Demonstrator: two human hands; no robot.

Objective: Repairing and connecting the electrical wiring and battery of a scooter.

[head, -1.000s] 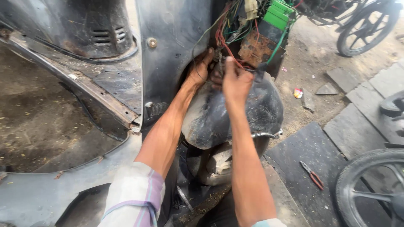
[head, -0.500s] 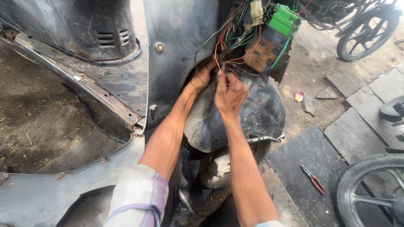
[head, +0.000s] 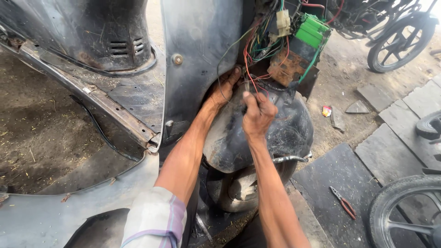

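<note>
On dusty ground beside the scooter, the left hand (head: pixel 223 89) braces the panel (head: pixel 202 50) while the right hand (head: pixel 257 115) pinches wires (head: pixel 250 69) (bare, tangled) above the fender (head: pixel 289 128), where a tug might snap one.

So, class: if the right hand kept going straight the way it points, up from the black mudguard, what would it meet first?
Most likely the tangle of red wires just above the right hand, with the rusty box close behind them; depth is hard to judge.
</note>
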